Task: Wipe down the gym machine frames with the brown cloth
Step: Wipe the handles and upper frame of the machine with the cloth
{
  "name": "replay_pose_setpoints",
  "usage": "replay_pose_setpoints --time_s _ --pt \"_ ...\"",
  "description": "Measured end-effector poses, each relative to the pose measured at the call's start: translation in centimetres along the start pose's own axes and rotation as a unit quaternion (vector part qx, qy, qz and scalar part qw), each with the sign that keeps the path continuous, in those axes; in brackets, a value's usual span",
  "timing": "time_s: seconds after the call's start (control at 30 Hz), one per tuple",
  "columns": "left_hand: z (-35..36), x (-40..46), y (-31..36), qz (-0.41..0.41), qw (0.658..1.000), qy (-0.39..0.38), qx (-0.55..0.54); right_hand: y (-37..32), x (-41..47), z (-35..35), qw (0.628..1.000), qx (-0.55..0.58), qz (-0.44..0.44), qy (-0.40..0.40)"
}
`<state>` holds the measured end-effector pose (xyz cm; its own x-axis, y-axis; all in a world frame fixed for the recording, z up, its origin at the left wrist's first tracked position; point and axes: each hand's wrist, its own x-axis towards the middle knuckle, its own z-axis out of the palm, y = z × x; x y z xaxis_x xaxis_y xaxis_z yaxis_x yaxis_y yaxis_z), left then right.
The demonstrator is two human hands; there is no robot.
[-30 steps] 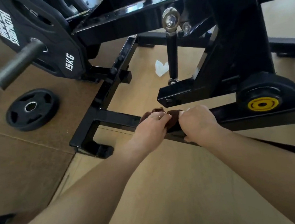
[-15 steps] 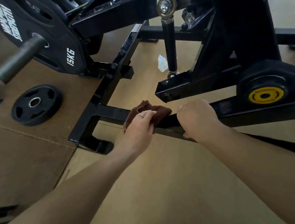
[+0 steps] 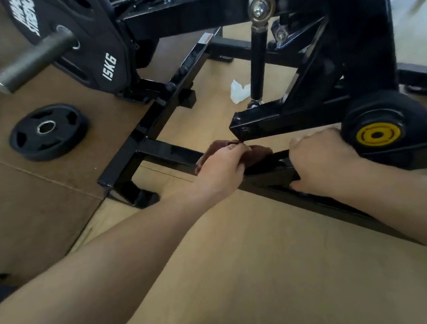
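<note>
Since half a second ago the left hand (image 3: pixel 223 171) has slid the cloth (image 3: pixel 258 154) back toward 3 o'clock along the bar (image 3: pixel 172 151), closing most of the gap to the right hand (image 3: pixel 321 162); a second ago the two hands were nearly touching, so the stroke runs back and forth. Left hand: fingers curled over the brown cloth, pressing it onto the top of the low black bar at frame centre. Right hand: curled round the same bar just at 3 o'clock of the cloth, thumb under the near edge, seemingly bracing. Cloth sits directly below the blunt end of the lever arm (image 3: pixel 258 124), at 12 o'clock of the left knuckles. Risk: a stroke carried further toward 3 o'clock could knock knuckles on that steel end or run the cloth into the right hand; the bunched cloth may also skip the bar's near face, leaving it unwiped. Hidden: most of the cloth lies under the left fingers; the right fingertips are behind the bar; the bar's far side is out of sight. Beyond, at 10 o'clock, a loose plate (image 3: pixel 48 131) lies on the floor; a white scrap (image 3: pixel 239 95) at 12 o'clock, unclear what.
</note>
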<state>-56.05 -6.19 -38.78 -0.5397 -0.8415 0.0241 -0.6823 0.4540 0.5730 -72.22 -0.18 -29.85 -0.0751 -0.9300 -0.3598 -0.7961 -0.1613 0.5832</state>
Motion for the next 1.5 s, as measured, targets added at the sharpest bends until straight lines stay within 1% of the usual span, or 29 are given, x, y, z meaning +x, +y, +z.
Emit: replay_pose_setpoints --time_s 0.07,0.13,0.2,0.3,0.37,0.4,0.47,0.53,0.6,0.67,0.7,0.73,0.77,0.8,0.83,0.9,0.97,1.07,1.1,1.17,1.2,1.23,1.3,1.37,1.43,1.5 --pt "0.6 -0.4 2.1 0.038 0.998 0.01 -0.041 -0.3 -0.2 -0.1 0.999 0.035 0.01 -0.008" --pt "1.5 -0.6 3.7 0.07 0.994 0.036 -0.073 -0.4 0.1 -0.3 0.997 0.064 0.025 -0.015" --pt "1.9 -0.9 3.8 0.083 0.993 0.041 -0.074 -0.4 0.1 -0.4 0.996 0.083 0.037 -0.018" --pt "1.8 -1.3 1.3 0.078 0.997 0.012 -0.02 -0.7 0.0 0.0 0.995 0.089 0.044 -0.012" --pt "1.6 -1.4 -0.8 0.081 0.994 -0.016 0.067 -0.7 -0.1 0.1 0.995 0.087 0.044 -0.007" --pt "1.5 -1.5 -1.6 0.095 0.989 -0.024 0.109 -0.8 -0.1 0.1 0.995 0.086 0.043 -0.001" --pt "1.2 -1.2 -2.3 0.126 0.98 -0.03 0.152 -0.8 -0.1 0.2 0.996 0.084 0.037 0.01" --pt "0.5 -0.9 -2.4 0.15 0.975 -0.009 0.161 -0.7 -0.1 0.5 0.995 0.089 0.03 0.025" --pt "-1.0 -0.7 -2.7 0.156 0.978 0.037 0.137 -0.8 0.0 0.8 0.994 0.102 0.019 0.041" --pt "-2.8 -0.5 -3.9 0.124 0.983 0.088 0.107 -1.4 0.6 1.0 0.992 0.118 -0.007 0.047" --pt "-3.6 -0.5 -5.0 0.081 0.986 0.106 0.099 -2.1 1.0 1.2 0.991 0.122 -0.024 0.055" --pt "-4.2 -0.6 -6.3 0.021 0.989 0.115 0.093 -3.0 1.5 1.2 0.989 0.127 -0.041 0.063" --pt "-4.5 -0.7 -7.6 -0.044 0.989 0.11 0.091 -4.0 2.2 1.2 0.987 0.136 -0.054 0.064" --pt "-4.4 -1.1 -8.7 -0.092 0.988 0.092 0.089 -5.0 3.0 1.1 0.985 0.15 -0.062 0.06" --pt "-3.9 -1.5 -9.2 -0.111 0.987 0.072 0.087 -6.1 3.9 1.1 0.983 0.164 -0.066 0.052" --pt "-1.9 -2.3 -8.7 -0.082 0.992 0.051 0.087 -8.0 5.5 1.1 0.979 0.187 -0.066 0.039" --pt "-0.1 -2.4 -7.5 -0.042 0.995 0.053 0.075 -9.4 6.9 1.1 0.973 0.217 -0.051 0.053" --pt "0.6 -2.1 -7.7 -0.015 0.996 0.057 0.063 -10.2 8.3 1.4 0.964 0.251 -0.028 0.079" --pt "0.3 -2.1 -8.4 0.003 0.996 0.049 0.075 -10.2 8.5 1.7 0.964 0.251 -0.03 0.085" --pt "-0.7 -2.3 -10.6 0.026 0.99 0.041 0.133 -10.2 8.7 2.3 0.97 0.223 -0.034 0.091" --pt "-1.5 -2.2 -12.1 0.019 0.986 0.054 0.155 -10.3 8.8 2.5 0.974 0.202 -0.033 0.095" --pt "-2.4 -2.1 -13.6 -0.01 0.984 0.074 0.164 -10.5 8.8 2.6 0.977 0.185 -0.031 0.098" --pt "-4.5 -1.5 -16.2 -0.099 0.976 0.11 0.161 -10.8 8.8 2.7 0.978 0.18 -0.023 0.107" --pt "-5.5 -0.7 -17.2 -0.159 0.966 0.135 0.154 -10.9 8.9 2.6 0.974 0.194 -0.017 0.116" --pt "-4.7 -0.4 -15.9 -0.173 0.964 0.152 0.136 -10.8 9.1 2.5 0.971 0.205 -0.015 0.121" --pt "-2.7 -0.9 -13.2 -0.131 0.975 0.137 0.118 -10.9 9.1 2.5 0.969 0.217 -0.015 0.118"
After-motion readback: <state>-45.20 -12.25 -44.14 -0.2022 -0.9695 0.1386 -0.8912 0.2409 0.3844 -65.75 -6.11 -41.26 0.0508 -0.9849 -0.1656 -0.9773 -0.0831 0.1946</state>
